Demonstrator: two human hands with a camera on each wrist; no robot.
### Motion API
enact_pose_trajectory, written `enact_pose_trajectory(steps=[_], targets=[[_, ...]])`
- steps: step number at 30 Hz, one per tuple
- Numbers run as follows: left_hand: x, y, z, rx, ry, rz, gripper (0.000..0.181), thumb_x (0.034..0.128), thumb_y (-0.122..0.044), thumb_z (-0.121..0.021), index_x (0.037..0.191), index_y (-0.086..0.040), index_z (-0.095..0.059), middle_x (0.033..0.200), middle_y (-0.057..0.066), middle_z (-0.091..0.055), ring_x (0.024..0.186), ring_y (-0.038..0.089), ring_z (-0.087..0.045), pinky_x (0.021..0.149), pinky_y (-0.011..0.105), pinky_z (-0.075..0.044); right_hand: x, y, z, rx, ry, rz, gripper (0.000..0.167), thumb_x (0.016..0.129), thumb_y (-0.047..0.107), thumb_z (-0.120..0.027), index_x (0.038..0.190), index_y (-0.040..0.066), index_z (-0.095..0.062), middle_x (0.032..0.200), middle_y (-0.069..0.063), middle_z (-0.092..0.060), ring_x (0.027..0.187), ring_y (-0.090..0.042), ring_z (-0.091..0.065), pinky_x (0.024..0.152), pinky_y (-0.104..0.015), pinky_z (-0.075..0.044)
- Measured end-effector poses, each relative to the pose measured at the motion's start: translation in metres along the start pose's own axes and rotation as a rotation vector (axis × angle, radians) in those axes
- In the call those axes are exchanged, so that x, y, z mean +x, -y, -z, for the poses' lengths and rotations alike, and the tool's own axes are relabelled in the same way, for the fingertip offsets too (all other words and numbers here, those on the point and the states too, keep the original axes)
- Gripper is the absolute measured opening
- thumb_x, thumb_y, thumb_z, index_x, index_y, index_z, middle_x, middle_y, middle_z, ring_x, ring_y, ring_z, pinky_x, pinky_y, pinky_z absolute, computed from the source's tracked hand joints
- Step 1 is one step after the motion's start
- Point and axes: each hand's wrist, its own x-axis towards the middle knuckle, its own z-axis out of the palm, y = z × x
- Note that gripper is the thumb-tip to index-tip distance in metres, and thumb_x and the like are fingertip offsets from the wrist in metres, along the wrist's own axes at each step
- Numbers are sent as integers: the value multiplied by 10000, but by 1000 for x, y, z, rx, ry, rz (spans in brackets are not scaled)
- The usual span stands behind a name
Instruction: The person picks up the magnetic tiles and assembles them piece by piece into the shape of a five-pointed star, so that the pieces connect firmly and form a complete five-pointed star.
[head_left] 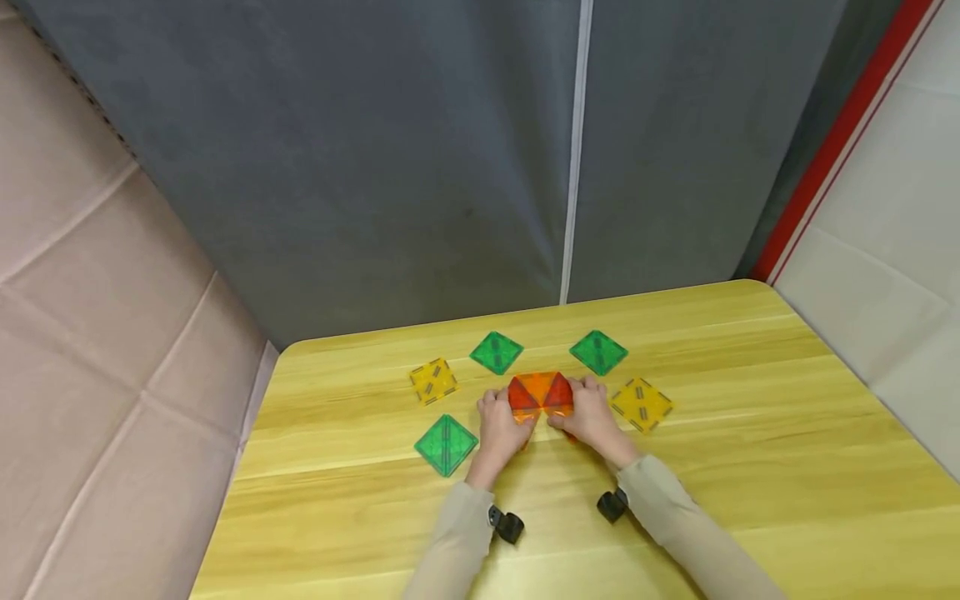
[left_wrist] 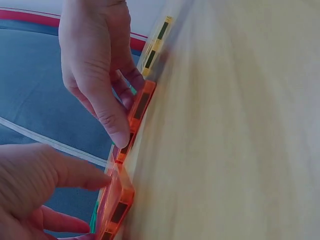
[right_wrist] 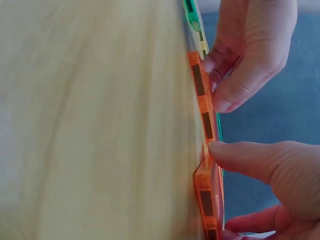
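Observation:
A fan of red and orange translucent magnetic tiles (head_left: 537,385) lies near the middle of the table, slightly raised at places. At its left side my left hand (head_left: 501,427) pinches an orange tile (left_wrist: 120,200) between thumb and fingers. My right hand (head_left: 596,414) grips the fan's right side, its thumb on an orange tile's near edge (right_wrist: 206,192). Both thumbs point inward, close to the seam where the tiles meet. Red triangles (head_left: 559,393) show between the hands. Parts of the outer tiles are hidden under the fingers.
Around the fan lie green diamonds of paired triangles: one at back left (head_left: 497,352), one at back right (head_left: 598,352), one at front left (head_left: 446,445). Yellow squares (head_left: 434,381) lie left and right (head_left: 642,404). A grey curtain (head_left: 420,167) hangs behind the wooden table (head_left: 337,517).

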Motion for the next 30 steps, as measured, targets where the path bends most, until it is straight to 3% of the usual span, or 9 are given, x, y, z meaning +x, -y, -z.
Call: enact_pose_trajectory(steps=[4, 8, 12, 18, 30], targets=[[0, -3, 1, -34, -8, 47, 490, 692, -67, -794, 1116, 94, -608, 1045, 203, -499, 981, 351, -426, 809, 419, -461, -1, 2, 3, 15, 6, -16, 748, 693, 204, -835, 1234, -175, -483, 1127, -305, -451, 1003, -453, -422, 874, -497, -416], [1, -5, -3, -21, -15, 40, 501, 641, -98, -828, 1068, 65, -625, 1015, 193, -498, 961, 346, -414, 769, 387, -430, 1, 4, 4, -9, 24, -27, 759, 675, 209, -844, 1219, -181, -487, 1087, -292, -451, 971, -443, -414, 851, -488, -412], [2, -6, -7, 65, 10, 24, 595, 592, -152, -858, 1085, 54, -598, 1024, 197, -480, 951, 335, -387, 739, 360, -397, 3, 6, 4, -21, 41, -55, 734, 677, 203, -831, 1194, -188, -487, 1063, -280, -431, 966, -432, -392, 846, -484, -408], [4, -6, -11, 198, 0, 19, 652, 611, -205, -842, 1129, 86, -572, 1036, 197, -473, 929, 321, -389, 764, 356, -414, 4, 6, 1, -32, 40, -68, 711, 667, 208, -825, 1160, -190, -502, 1047, -260, -424, 950, -407, -392, 830, -464, -411], [3, -4, -12, 192, -51, 13, 609, 602, -223, -841, 1071, 81, -599, 1001, 181, -487, 906, 314, -404, 745, 349, -433, 4, 5, 2, -51, 43, -67, 719, 675, 227, -824, 1165, -190, -504, 1064, -258, -440, 960, -405, -405, 842, -459, -416]])
